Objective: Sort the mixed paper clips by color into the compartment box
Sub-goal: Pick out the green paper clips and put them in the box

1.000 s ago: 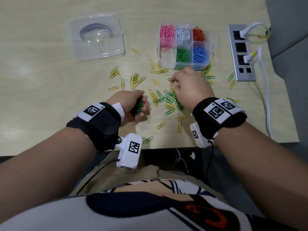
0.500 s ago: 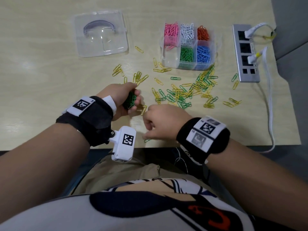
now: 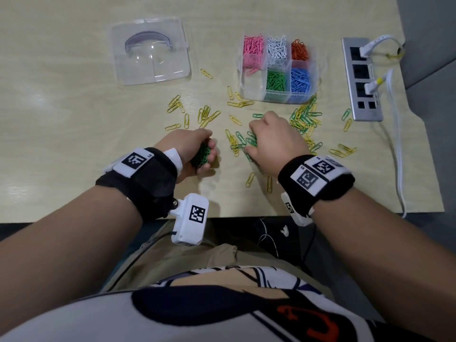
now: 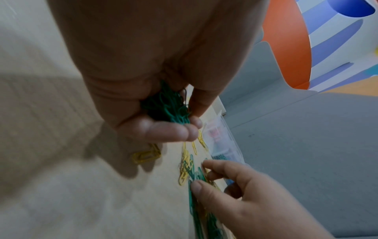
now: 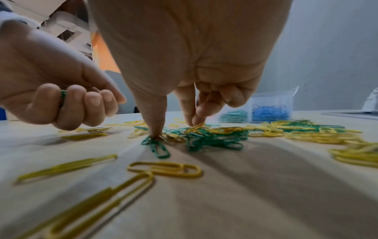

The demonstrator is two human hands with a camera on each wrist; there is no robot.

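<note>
My left hand (image 3: 207,156) rests on the table and grips a bunch of green clips (image 4: 163,103) in its curled fingers. To its right, my right hand (image 3: 254,144) is down on the mixed green and yellow pile (image 3: 303,119). Its thumb (image 5: 155,129) presses a green clip (image 5: 159,148) against the table while its fingertips (image 5: 196,119) touch clips a little further on; thumb and fingers stay apart. The clear compartment box (image 3: 253,86) stands behind the pile with pink, white, orange, green and blue clips sorted in it; its front left compartment holds no clips.
Loose yellow clips (image 3: 204,114) lie scattered across the table's middle and near its front edge (image 3: 222,217). A clear lid (image 3: 150,50) lies at the back left. A grey power strip (image 3: 364,80) with white cables (image 3: 397,144) sits to the right.
The right hand went from the pile back toward the left hand near the table edge, then forward again onto the pile. The left hand kept its green bunch and hardly moved.
</note>
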